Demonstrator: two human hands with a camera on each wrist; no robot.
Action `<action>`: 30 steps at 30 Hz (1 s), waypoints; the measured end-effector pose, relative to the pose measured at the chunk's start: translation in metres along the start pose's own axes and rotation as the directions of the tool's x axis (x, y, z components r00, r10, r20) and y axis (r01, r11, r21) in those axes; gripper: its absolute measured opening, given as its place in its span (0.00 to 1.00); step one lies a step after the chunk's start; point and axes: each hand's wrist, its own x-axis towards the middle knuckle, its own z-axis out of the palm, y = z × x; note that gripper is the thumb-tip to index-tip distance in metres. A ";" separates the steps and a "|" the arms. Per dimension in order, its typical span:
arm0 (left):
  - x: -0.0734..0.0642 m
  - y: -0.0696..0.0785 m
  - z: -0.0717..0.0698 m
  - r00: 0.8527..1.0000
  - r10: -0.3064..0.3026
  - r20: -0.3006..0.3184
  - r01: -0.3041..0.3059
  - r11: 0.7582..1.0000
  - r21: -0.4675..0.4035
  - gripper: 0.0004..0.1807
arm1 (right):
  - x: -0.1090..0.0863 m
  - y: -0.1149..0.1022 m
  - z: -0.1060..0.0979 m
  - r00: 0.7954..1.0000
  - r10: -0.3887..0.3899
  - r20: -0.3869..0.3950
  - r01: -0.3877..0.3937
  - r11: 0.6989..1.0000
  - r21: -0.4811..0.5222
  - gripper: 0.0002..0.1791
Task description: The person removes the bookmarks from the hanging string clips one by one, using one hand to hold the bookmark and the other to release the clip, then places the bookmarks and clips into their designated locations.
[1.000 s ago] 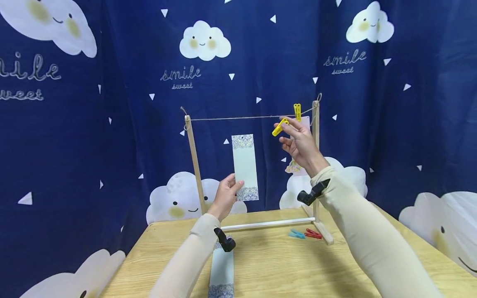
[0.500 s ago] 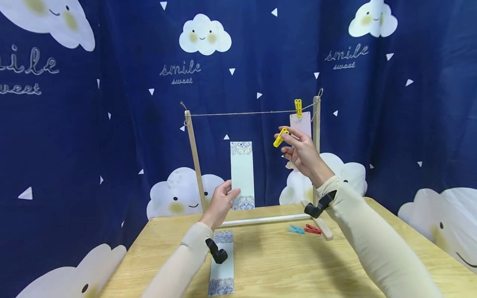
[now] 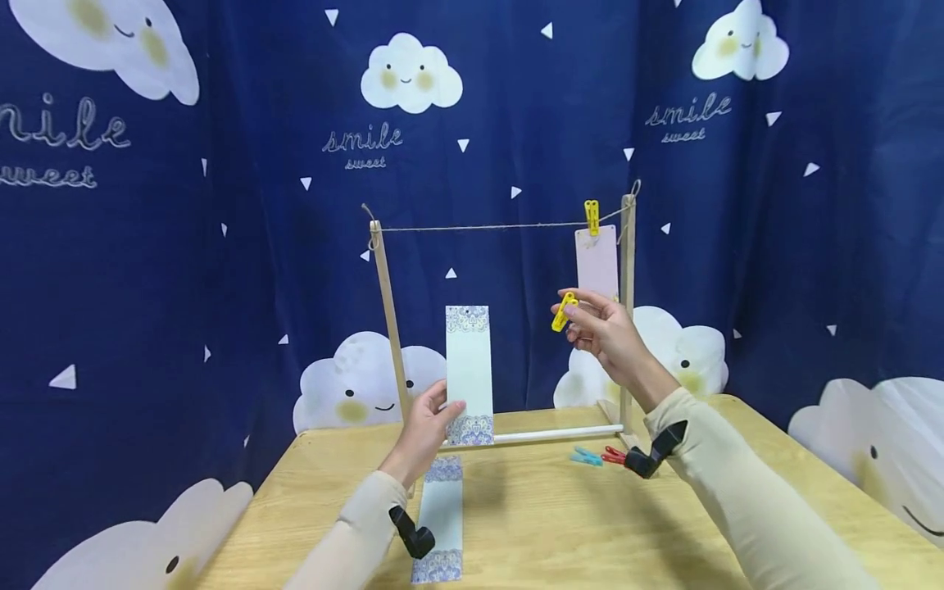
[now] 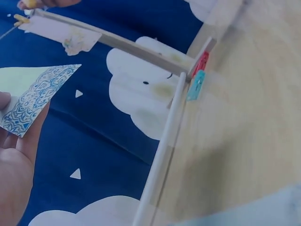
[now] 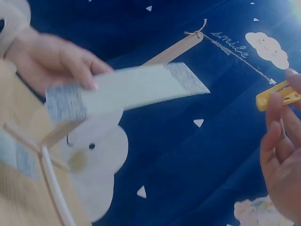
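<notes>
My left hand (image 3: 422,428) pinches a pale green card (image 3: 469,369) near its lower left edge, holding it upright; blue lace-like patterns band both ends. Between thumb and fingers of my right hand (image 3: 615,340) is a yellow clothespin (image 3: 565,312), also plain in the right wrist view. Both hands are below the string (image 3: 472,227) stretched across a wooden frame. Up at the string's right end, another yellow clothespin (image 3: 592,217) clips a pink card (image 3: 596,258); my right hand covers its lower part in the head view.
A second patterned card (image 3: 440,520) lies on the wooden table (image 3: 546,524). Blue (image 3: 586,457) and red clothespins (image 3: 613,456) lie by the frame's right foot. The frame has a left post (image 3: 388,303), a right post (image 3: 627,254) and a white bottom bar (image 3: 553,435).
Both hands have come down from the string. The card in my left hand has also shifted slightly left, and the yellow clothespin stays in my right hand.
</notes>
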 end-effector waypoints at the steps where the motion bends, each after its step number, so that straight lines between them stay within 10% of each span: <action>1: -0.004 -0.001 -0.001 1.000 0.003 -0.001 -0.003 1.000 -0.002 0.26 | -0.003 0.002 -0.001 1.000 -0.006 0.001 0.006 1.000 -0.024 0.26; 22: -0.070 -0.021 -0.015 0.997 -0.080 -0.006 0.080 0.996 -0.042 0.37 | -0.076 0.084 -0.018 0.997 0.081 -0.002 -0.081 0.995 -0.058 0.22; 30: -0.085 -0.027 -0.020 0.984 -0.178 0.015 0.176 0.981 0.085 0.50 | -0.084 0.105 -0.047 0.981 0.179 -0.077 -0.194 0.939 -0.283 0.26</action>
